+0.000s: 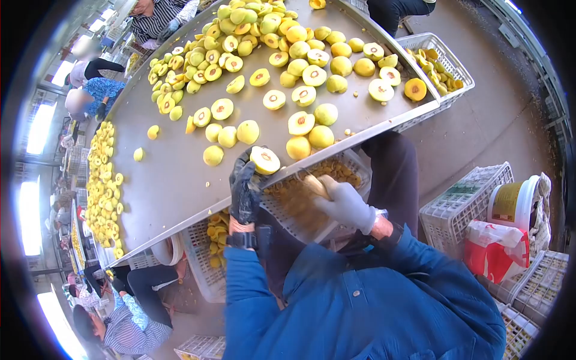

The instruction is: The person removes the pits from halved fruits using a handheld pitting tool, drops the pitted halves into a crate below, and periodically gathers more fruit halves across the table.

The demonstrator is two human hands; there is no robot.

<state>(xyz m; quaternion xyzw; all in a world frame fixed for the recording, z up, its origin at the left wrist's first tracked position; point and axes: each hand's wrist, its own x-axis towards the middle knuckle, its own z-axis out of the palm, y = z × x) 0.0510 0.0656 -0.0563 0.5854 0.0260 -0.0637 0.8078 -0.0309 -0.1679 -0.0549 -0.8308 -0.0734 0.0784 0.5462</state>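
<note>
My left hand (243,187), in a black glove, is closed around a cut yellow peach half (264,160) at the edge of the metal table (162,198). The cut face, with a brown-edged pit area, points up. In a grey glove, my right hand (348,207) grips the light wooden handle of a pitting tool (316,186); a thin curved metal end seems to show at its tip. Both hands are over a white crate (294,223) holding brown pits, partly blurred. Close to my left hand lie a whole-looking peach (213,155) and another peach (298,147).
A heap of peach halves (234,30) covers the far tabletop, and pitted pieces (103,186) line its left end. Crates of fruit stand at the right corner (462,90) and by my left knee (204,264). Co-workers (135,330) sit along the left. A white bucket (513,204) stands right.
</note>
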